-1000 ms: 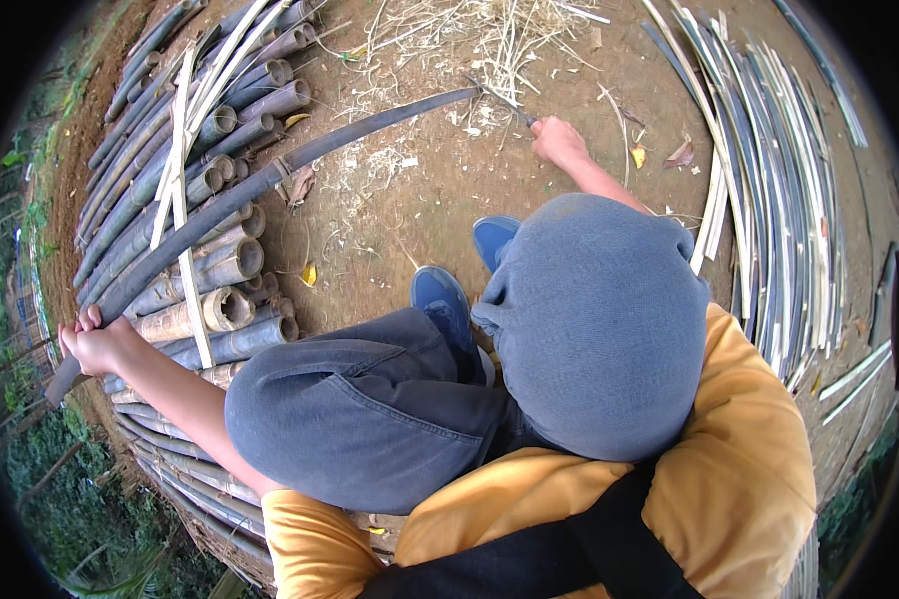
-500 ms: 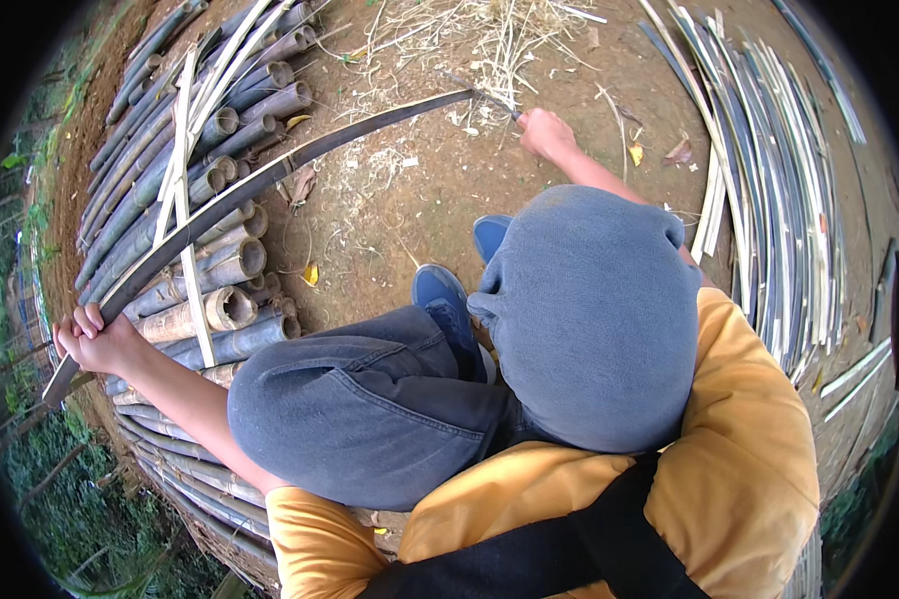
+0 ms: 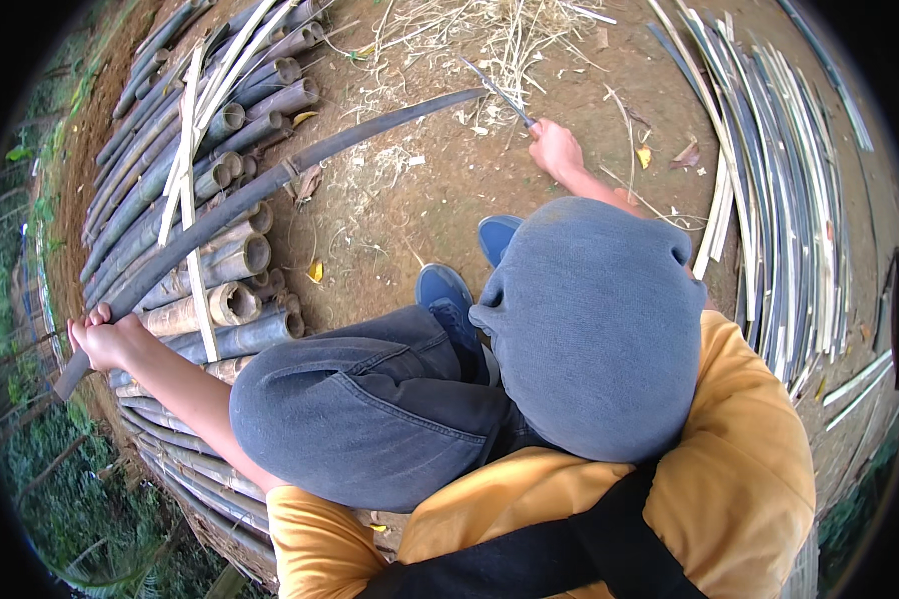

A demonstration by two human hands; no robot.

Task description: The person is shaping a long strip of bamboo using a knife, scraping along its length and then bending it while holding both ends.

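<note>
A long, dark split-bamboo strip (image 3: 355, 138) slants from the lower left up to the middle of the ground ahead. Near its lower end, my left hand (image 3: 105, 339) is closed around it, the fingers wrapped over the edge. Out past my right knee, my right hand (image 3: 554, 145) grips a knife (image 3: 499, 90) by its handle. The thin blade points up and to the left, close to the strip's far end; a small gap shows between blade and strip. The handle is mostly hidden inside my fist.
Stacked bamboo poles (image 3: 235, 258) lie on the left, with pale bamboo slats (image 3: 192, 200) across them. Pale shavings (image 3: 509, 45) litter the ground ahead. A bundle of split strips (image 3: 784, 200) lies on the right. Dry leaves (image 3: 684, 155) are scattered about. Green plants (image 3: 80, 499) edge the lower left.
The knife has turned, its blade now showing more plainly and apart from the strip's end. My right hand has shifted slightly right and down. The strip has rolled, showing a duller face.
</note>
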